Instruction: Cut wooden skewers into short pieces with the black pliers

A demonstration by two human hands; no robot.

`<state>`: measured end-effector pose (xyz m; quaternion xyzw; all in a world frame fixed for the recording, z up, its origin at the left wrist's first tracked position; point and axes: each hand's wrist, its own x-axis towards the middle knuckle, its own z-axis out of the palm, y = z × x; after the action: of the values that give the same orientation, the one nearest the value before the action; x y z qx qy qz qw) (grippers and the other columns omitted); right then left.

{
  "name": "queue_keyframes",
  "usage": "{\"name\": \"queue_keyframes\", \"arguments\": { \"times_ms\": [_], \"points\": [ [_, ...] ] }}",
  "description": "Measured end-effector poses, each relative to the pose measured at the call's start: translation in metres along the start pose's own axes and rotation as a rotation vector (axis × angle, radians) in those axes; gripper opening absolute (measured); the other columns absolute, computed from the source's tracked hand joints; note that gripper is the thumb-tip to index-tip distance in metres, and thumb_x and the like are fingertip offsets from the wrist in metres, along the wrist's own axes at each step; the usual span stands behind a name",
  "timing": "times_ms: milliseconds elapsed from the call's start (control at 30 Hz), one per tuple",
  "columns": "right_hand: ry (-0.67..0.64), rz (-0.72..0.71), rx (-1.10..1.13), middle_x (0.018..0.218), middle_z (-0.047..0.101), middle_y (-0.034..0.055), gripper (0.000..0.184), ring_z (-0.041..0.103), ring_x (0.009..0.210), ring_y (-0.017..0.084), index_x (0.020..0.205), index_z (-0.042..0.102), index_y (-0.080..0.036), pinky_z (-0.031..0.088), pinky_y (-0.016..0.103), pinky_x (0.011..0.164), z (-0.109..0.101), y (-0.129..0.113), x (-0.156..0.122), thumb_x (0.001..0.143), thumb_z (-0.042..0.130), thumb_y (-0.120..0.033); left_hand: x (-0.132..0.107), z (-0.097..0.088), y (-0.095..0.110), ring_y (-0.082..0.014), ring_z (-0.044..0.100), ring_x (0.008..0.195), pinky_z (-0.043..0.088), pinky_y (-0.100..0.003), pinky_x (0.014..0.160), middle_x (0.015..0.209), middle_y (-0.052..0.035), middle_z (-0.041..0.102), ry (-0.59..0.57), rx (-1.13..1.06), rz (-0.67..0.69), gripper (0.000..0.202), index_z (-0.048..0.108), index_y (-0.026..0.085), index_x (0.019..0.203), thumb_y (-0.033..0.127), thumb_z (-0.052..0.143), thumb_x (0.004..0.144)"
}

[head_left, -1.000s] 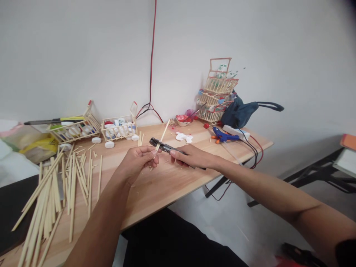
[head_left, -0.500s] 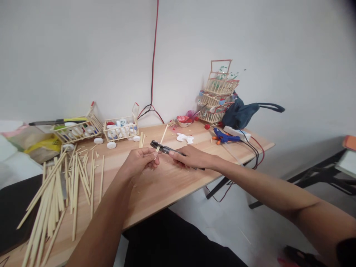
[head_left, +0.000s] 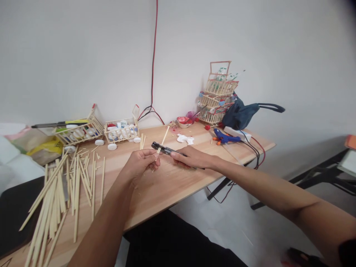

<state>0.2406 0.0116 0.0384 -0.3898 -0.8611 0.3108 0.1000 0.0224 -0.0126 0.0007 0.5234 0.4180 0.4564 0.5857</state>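
The wooden table (head_left: 164,198) bears loose sticks (head_left: 50,211) fanned out at the left, a stack of stick baskets (head_left: 222,88) at the back right and, nearer, a blue glue gun (head_left: 228,138). The right hand (head_left: 189,157) grips black pliers (head_left: 167,150), jaws across a thin stick (head_left: 165,135) pinched by the left hand (head_left: 142,161) over the tabletop. Apparently it's being clipped; squeezing calls for a steady pinch. Nothing seems to obstruct.

One plier-like tool (head_left: 167,150), one glue gun (head_left: 226,137), one bowl (head_left: 184,123), one bag (head_left: 239,115), two baskets at left (head_left: 121,134).
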Motion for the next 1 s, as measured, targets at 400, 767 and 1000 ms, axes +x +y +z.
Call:
{"name": "queue_keyframes", "arguments": {
  "times_ms": [400,767,1000],
  "points": [
    [0.107,-0.003,-0.054,0.056,0.052,0.0016,0.062,0.045,0.054,0.011,0.065,0.054,-0.014,0.031,0.025,0.057,0.012,0.008,0.008,0.093,0.025,-0.062,0.004,-0.003,-0.006,-0.01,0.053,0.052,0.04,-0.023,0.052,0.06,-0.0014,0.062,0.056,0.065,0.018,0.021,0.063,0.013,0.071,0.033,0.07,0.07],
    [0.108,-0.001,-0.126,0.06,0.056,0.0037,0.062,0.048,0.054,0.012,0.068,0.058,-0.013,0.032,0.025,0.057,0.012,0.008,0.014,0.093,0.027,-0.061,0.007,-0.007,-0.007,-0.0103,0.054,0.05,0.043,-0.024,0.051,0.058,-0.0014,0.063,0.084,0.067,0.022,0.029,0.065,0.012,0.076,0.037,0.073,0.064],
    [0.071,0.071,-0.172,0.058,0.057,0.0048,0.068,0.048,0.052,0.012,0.063,0.055,-0.013,0.032,0.025,0.053,0.013,0.014,0.021,0.088,0.027,-0.07,0.008,-0.005,-0.009,-0.0087,0.053,0.046,0.042,-0.022,0.048,0.055,-0.0012,0.062,0.118,0.029,-0.008,0.029,0.063,0.011,0.073,0.036,0.073,0.06]
  ]
}}
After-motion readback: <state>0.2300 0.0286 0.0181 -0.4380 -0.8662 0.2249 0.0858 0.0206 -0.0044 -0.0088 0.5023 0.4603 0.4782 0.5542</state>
